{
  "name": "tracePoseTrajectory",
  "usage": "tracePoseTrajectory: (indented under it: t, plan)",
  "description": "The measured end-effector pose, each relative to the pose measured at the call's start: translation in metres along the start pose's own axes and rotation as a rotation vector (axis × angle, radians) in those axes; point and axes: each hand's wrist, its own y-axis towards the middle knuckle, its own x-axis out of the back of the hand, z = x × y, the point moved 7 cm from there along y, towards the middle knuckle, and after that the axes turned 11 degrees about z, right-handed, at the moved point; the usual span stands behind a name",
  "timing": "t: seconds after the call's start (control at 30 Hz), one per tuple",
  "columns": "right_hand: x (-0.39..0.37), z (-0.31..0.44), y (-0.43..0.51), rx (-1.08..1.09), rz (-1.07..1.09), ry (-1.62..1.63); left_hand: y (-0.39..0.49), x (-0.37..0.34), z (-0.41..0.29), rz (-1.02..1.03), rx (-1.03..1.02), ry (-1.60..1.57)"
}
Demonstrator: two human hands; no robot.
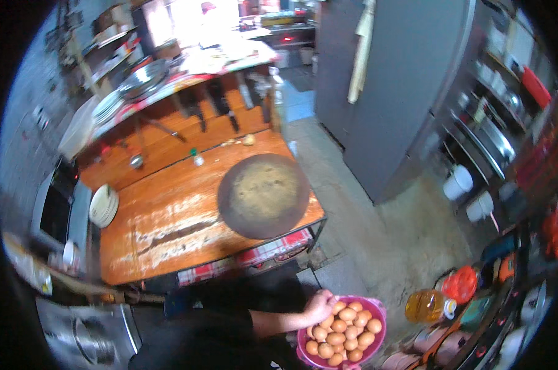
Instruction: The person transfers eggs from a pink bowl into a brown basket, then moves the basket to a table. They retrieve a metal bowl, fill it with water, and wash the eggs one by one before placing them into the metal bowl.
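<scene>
A pink plastic basin (382, 319) full of brown eggs (338, 338) is at the lower right, over the floor. My left hand (321, 306) grips its upper-left rim, the bare forearm reaching across from a dark sleeve. At the basin's bottom rim, a few fingertips of my right hand (351, 367) show at the picture's edge; the rest of that hand is cut off. Up and to the left of the basin stands a worn wooden table (177, 222), with a large round board (265, 194) on its right end.
Stacked bowls (104, 206) and a small green-capped bottle (197, 158) rest on the table. Knives (221, 99) hang along the shelf behind it. On the right, an oil jug (424, 306) and a red plastic item (460, 284) stand beside the floor. A tall grey cabinet (390, 92) rises behind.
</scene>
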Motion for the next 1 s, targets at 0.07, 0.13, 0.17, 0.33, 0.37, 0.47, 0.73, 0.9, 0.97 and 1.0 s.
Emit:
tracePoseTrajectory:
  t: [0.07,0.13,0.17,0.33,0.37,0.47,0.73,0.9,0.97,1.0]
  plan:
    - [-0.012,0.041,0.014,0.175,0.028,-0.289,-0.022,0.047,0.007,-0.115,0.036,-0.074]
    - [-0.034,0.055,0.029,0.132,0.246,-0.028,-0.064,0.089,0.019,-0.237,0.058,-0.167]
    - [-0.05,0.063,0.031,0.213,0.257,-0.121,-0.086,0.115,0.027,-0.326,0.047,-0.194]
    - [-0.224,0.14,-0.009,0.065,0.599,-0.222,-0.185,0.237,0.086,-0.705,0.129,-0.376]
    - [-0.25,0.135,-0.011,0.075,0.668,-0.244,-0.202,0.26,0.104,-0.771,0.145,-0.393]
    - [-0.34,0.115,-0.018,0.014,0.825,-0.361,-0.259,0.334,0.14,-0.895,0.212,-0.504]
    - [-0.659,0.05,-0.086,-0.144,1.282,-0.539,-0.417,0.536,0.29,-1.352,0.334,-0.416]
    - [-0.88,0.0,-0.146,-0.139,1.46,-0.699,-0.497,0.617,0.414,-1.611,0.432,-0.562]
    - [-0.965,-0.028,-0.157,0.038,1.549,-0.805,-0.512,0.638,0.449,-1.751,0.389,-0.675]
    - [-1.003,-0.048,-0.163,-0.031,1.606,-0.786,-0.515,0.648,0.458,-1.865,0.314,-0.832]
